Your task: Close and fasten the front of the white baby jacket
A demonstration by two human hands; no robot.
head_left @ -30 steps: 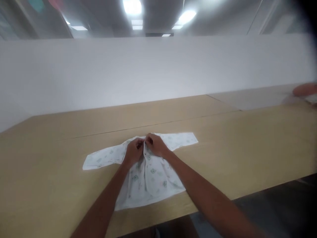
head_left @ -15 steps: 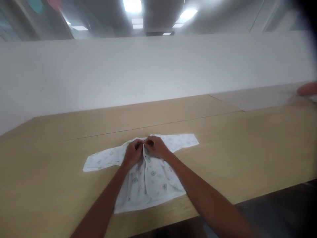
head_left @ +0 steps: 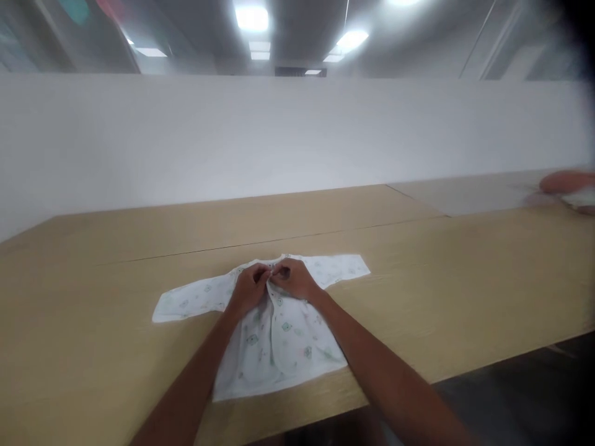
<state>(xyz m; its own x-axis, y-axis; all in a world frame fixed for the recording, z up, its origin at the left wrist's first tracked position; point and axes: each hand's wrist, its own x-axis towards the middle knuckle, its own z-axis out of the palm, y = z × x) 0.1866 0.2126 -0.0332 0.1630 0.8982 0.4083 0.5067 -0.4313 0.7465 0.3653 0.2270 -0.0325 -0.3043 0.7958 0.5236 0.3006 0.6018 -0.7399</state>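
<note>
A small white baby shirt (head_left: 279, 337) with a pale green print lies flat on the light wooden table (head_left: 465, 279), sleeves spread to both sides. My left hand (head_left: 250, 288) and my right hand (head_left: 291, 279) meet at the shirt's neckline, fingers curled and pinching the front opening near the collar. The two hands touch each other there. What lies between the fingertips is hidden.
A white partition wall (head_left: 297, 136) runs along the far side of the table. At the far right edge another person's hand (head_left: 564, 183) rests by a white cloth (head_left: 581, 198). The table's near edge drops to a dark floor at the lower right.
Both hands stay pinched at the neckline with only tiny finger shifts. The view has tilted slightly, and the other person's hand at the right has shifted a little.
</note>
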